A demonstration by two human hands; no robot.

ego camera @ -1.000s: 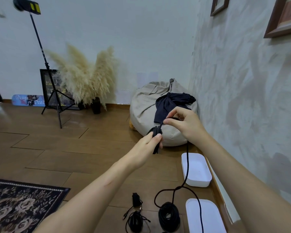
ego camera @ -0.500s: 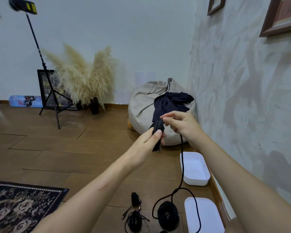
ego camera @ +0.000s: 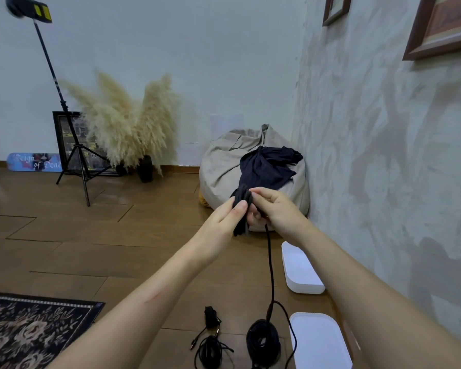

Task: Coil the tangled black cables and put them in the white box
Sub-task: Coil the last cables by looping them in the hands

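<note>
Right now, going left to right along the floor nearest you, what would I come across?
Patterned rug → small cable bundle → bigger cable coil → white lid.

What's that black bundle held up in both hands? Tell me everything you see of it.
A small bundle of thin black cable, folded into several loops, matte and rubbery-looking. It is held roughly upright in the air. The left hand pinches it between thumb and fingers; the right hand holds it from the other side. One loose strand hangs from it down to the floor.
</note>
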